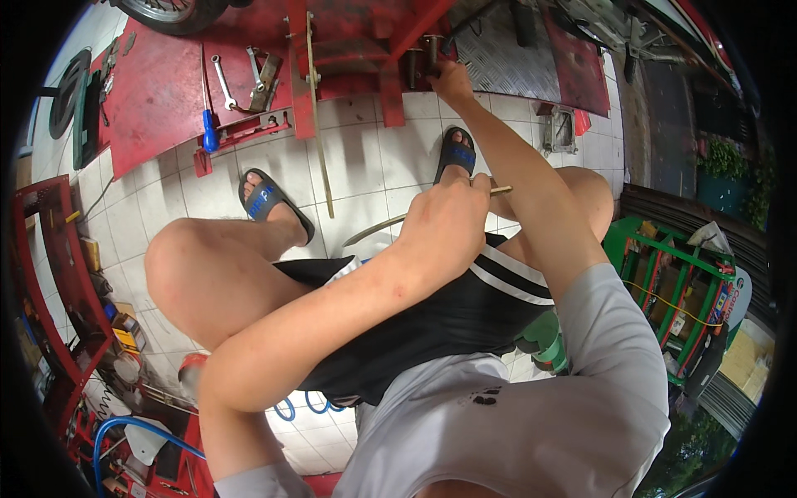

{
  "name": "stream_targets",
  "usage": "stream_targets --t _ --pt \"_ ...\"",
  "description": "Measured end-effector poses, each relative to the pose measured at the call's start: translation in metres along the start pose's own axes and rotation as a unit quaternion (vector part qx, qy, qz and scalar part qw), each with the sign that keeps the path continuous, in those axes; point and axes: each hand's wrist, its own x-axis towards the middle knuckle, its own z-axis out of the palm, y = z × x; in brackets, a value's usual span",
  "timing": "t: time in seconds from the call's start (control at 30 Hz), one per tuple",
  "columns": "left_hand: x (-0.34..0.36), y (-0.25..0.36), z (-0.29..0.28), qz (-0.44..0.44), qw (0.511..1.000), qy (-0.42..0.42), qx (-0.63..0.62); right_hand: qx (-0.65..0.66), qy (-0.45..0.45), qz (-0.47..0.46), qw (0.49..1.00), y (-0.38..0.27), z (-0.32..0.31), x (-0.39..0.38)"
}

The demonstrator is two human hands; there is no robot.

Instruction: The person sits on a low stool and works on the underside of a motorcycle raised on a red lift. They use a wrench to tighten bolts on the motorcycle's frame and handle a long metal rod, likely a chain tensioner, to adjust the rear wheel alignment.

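My left hand [448,222] is closed around a thin, slightly curved metal bar [378,231], held across above my lap. One end of the bar sticks out on each side of the fist. Farther forward, my right hand [453,83] reaches to the underside of a red steel frame [393,95]. Its fingers are bent beside an upright metal pin [432,51]; what they grip is partly hidden and too small to name. A second long, thin strip [320,141] runs down from the frame to over the tiled floor, left of the left hand.
A red platform [158,100] carries a wrench [221,81] and a blue-handled screwdriver [210,133]. A motorcycle wheel [170,12] stands at the far left. Green shelving [677,261] is on the right; a red rack [62,332] and a blue hose [124,422] are on the left.
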Motion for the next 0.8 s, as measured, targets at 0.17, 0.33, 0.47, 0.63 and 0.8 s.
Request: stream_targets --t 0.17,0.33,0.47,0.63,0.8 --pt "0.003 -0.002 -0.008 -0.008 1.0 0.003 -0.004 -0.028 0.049 -0.077 0.995 0.003 0.02 0.005" --pt "0.0 0.004 -0.015 -0.026 0.999 0.008 -0.02 -0.047 0.14 -0.156 0.977 0.032 0.057 0.007" --pt "-0.002 -0.008 -0.018 -0.016 1.0 -0.003 -0.012 -0.047 0.031 -0.098 0.994 0.014 0.051 0.02" --pt "0.0 -0.007 -0.028 -0.015 0.999 0.04 0.006 -0.017 -0.082 -0.058 0.995 -0.005 -0.021 0.019" --pt "0.009 -0.01 -0.032 -0.003 0.996 0.085 0.009 0.019 -0.14 -0.139 0.98 -0.03 -0.145 0.018"
